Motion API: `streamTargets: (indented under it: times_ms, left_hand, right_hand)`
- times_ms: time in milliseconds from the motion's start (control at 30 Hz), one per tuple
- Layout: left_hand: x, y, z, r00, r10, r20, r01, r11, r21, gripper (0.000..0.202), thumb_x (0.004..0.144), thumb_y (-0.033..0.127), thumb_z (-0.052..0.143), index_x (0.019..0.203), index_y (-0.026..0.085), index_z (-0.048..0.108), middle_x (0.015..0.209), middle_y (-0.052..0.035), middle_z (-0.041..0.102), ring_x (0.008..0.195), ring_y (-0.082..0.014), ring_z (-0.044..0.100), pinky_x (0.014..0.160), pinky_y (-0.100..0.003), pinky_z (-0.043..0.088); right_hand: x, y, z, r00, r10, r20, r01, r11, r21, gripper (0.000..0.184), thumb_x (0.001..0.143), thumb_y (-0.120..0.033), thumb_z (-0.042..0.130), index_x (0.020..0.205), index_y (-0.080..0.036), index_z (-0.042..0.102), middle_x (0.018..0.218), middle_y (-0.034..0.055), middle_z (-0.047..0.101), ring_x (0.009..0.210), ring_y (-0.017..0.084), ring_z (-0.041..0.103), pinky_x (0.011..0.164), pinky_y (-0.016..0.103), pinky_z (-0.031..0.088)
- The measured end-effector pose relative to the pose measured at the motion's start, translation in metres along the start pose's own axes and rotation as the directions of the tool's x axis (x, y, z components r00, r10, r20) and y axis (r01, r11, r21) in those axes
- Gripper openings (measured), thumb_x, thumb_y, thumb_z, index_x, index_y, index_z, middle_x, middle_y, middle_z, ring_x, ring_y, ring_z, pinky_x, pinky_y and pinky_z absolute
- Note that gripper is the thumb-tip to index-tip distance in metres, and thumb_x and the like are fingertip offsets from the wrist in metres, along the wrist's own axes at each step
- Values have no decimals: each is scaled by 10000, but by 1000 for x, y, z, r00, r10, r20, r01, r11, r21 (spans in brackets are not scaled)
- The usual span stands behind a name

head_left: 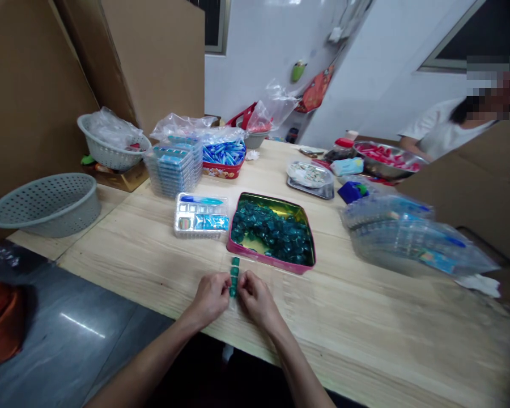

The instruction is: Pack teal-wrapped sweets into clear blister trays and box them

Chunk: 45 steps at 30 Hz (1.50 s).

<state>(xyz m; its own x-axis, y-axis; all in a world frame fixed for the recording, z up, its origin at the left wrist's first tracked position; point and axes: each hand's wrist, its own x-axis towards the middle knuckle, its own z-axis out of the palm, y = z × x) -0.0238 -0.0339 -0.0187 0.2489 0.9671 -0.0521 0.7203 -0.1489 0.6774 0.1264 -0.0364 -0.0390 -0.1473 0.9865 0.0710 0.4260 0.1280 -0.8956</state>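
A short row of dark green, gem-like pieces (234,271) lies in clear plastic on the table, straight in front of me. At its left edge my left hand (211,296) is closed, thumb and fingers pinched against the plastic. My right hand (255,296) pinches the right edge in the same way. Fingers partly hide the lower pieces. Just beyond stands a pink-rimmed tin (272,262) with a gold inside, holding many loose dark green pieces (280,229). Left of the tin is a clear compartment tray (185,229) with a blue pen and blue packets.
Stacked filled trays (170,170) and a red tin (223,171) of blue items stand behind. Grey baskets (46,212) are at left. Bagged trays (412,243) lie at right, near a metal bowl (365,161) of pink pieces. A person (437,127) sits across the table.
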Motion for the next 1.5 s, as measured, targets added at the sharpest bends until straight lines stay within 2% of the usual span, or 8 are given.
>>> streamTargets:
  times_ms: [200, 467, 700, 967, 1033, 1133, 1267, 1500]
  left_hand:
    - [-3, 9, -5, 992, 74, 104, -89, 985, 147, 262, 737, 52, 427, 792, 173, 652, 771, -72, 675, 756, -201, 615, 672, -261, 397]
    - [-6, 6, -9, 986, 123, 108, -133, 987, 89, 194, 789, 134, 467, 823, 176, 653, 810, -64, 675, 792, -204, 607, 698, -271, 392]
    - [-3, 4, -7, 989, 95, 114, -103, 993, 62, 144, 747, 139, 523, 705, 169, 658, 735, -52, 667, 735, -187, 596, 659, -256, 370]
    - [-4, -3, -4, 993, 78, -92, -90, 987, -131, 111, 745, 188, 553, 755, 162, 660, 677, -30, 637, 641, -159, 572, 606, -240, 382]
    - [-2, 0, -9, 984, 72, -162, -104, 974, -200, 129, 758, 170, 527, 697, 162, 640, 661, -27, 621, 626, -145, 561, 585, -229, 383]
    - [4, 8, -18, 955, 45, -293, -138, 942, -305, 150, 763, 153, 512, 655, 164, 615, 632, -16, 597, 596, -131, 540, 562, -222, 386]
    - [13, 23, -25, 904, -21, -427, -208, 852, -481, 129, 759, 143, 532, 814, 161, 647, 766, -37, 636, 678, -141, 582, 609, -222, 444]
    - [5, 38, -27, 887, 32, -460, -286, 821, -494, 105, 725, 90, 564, 732, 161, 641, 756, -37, 642, 721, -149, 589, 648, -227, 451]
  right_hand:
    - [-5, -6, 10, 997, -70, -33, 58, 959, -277, 127, 758, -100, 365, 731, -211, 420, 621, 12, 545, 577, 170, 527, 549, 253, 341]
    - [-1, -12, -5, 986, -164, 41, 169, 936, -310, 179, 711, -46, 377, 682, -204, 457, 625, 15, 561, 574, 155, 530, 546, 233, 354]
    - [77, -35, -50, 984, -170, -50, 140, 920, -366, 141, 754, -118, 464, 683, -197, 557, 613, -3, 591, 567, 148, 549, 548, 226, 359]
    - [133, -28, -35, 990, -138, -24, 90, 756, -648, 199, 668, -39, 516, 733, -180, 642, 751, 69, 678, 742, 206, 620, 622, 258, 377]
    - [127, -27, -39, 991, -122, -52, 75, 840, -537, 147, 665, -72, 541, 709, -180, 631, 678, 40, 653, 675, 188, 607, 599, 254, 384]
    - [104, -30, -48, 996, -61, -62, 57, 996, -67, 49, 663, -193, 628, 707, -176, 610, 654, 5, 626, 595, 154, 575, 559, 246, 409]
    - [64, -37, -49, 995, 64, 79, -94, 877, 472, 242, 608, -320, 768, 747, -174, 633, 667, -4, 632, 570, 131, 566, 560, 251, 448]
    - [23, -34, -30, 988, 131, 85, -155, 747, 647, 261, 589, -318, 824, 734, -178, 658, 657, 2, 646, 594, 135, 590, 614, 267, 487]
